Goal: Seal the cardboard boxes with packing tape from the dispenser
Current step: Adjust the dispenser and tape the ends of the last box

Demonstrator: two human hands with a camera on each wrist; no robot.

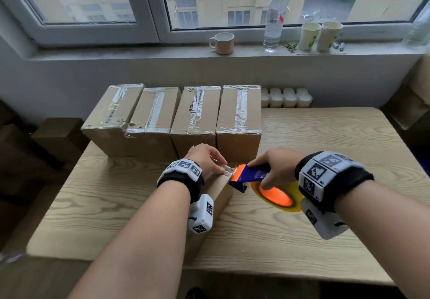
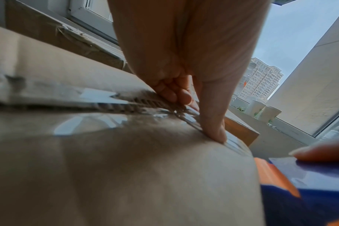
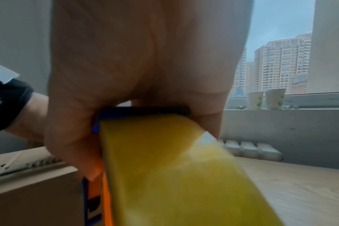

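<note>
A cardboard box (image 1: 221, 191) (image 2: 126, 168) (image 3: 29, 191) lies lengthwise on the table under my left forearm. My left hand (image 1: 208, 159) (image 2: 184, 61) is at its far end, where the thumb (image 2: 213, 122) and curled fingertips hold a crinkled strip of clear packing tape (image 1: 229, 170) (image 2: 188, 116) down on the top edge. My right hand (image 1: 277, 166) (image 3: 145, 61) grips the blue and orange tape dispenser (image 1: 253, 174) (image 2: 310, 191) (image 3: 141, 110), its mouth at the box's right edge beside my left fingers. Its yellow tape roll (image 1: 277, 195) (image 3: 164, 168) hangs just above the table.
Several taped boxes (image 1: 172, 117) stand in a row right behind my hands. The wooden table (image 1: 325, 136) stretches to the right. A mug (image 1: 222, 43), a water bottle (image 1: 274, 19) and two paper cups (image 1: 321, 36) stand on the windowsill. A radiator (image 1: 286, 97) is behind the table.
</note>
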